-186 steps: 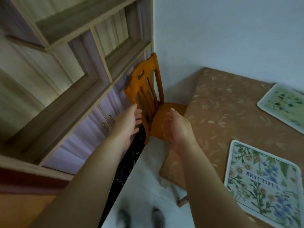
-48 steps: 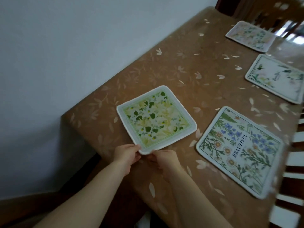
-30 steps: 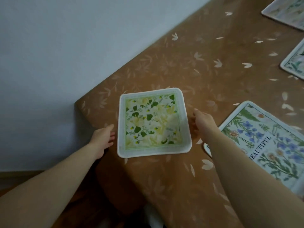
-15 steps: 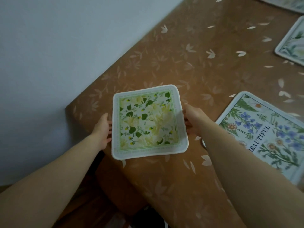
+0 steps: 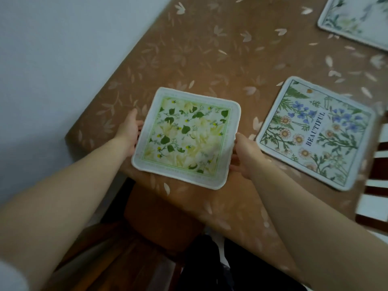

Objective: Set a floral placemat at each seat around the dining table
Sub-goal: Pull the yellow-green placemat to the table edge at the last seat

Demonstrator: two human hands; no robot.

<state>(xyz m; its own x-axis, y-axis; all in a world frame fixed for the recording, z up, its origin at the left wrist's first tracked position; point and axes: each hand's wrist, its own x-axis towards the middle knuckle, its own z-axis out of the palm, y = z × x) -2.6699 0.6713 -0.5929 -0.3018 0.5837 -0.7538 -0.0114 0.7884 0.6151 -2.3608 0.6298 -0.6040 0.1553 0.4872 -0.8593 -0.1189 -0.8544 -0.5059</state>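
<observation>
A square green-and-yellow floral placemat [image 5: 185,136] lies near the end edge of the dining table [image 5: 210,59], which wears a brown leaf-print cloth. My left hand [image 5: 128,131] grips its left edge and my right hand [image 5: 244,154] grips its right edge; its near corner sits close to the table edge. Whether the mat is lifted off the cloth I cannot tell. A second placemat with blue flowers and the word BEAUTIFUL [image 5: 317,133] lies flat to the right. A third pale floral placemat [image 5: 354,19] shows at the top right corner.
A white wall [image 5: 52,49] runs along the table's left side. A brown wooden chair seat [image 5: 147,234] stands tucked under the table end just below the mat. Slats of another chair back [image 5: 375,177] show at the right edge.
Both hands have closed on the green placemat's side edges and turned it slightly clockwise, drawing it nearer the table's end. The view has shifted so the chair below is visible.
</observation>
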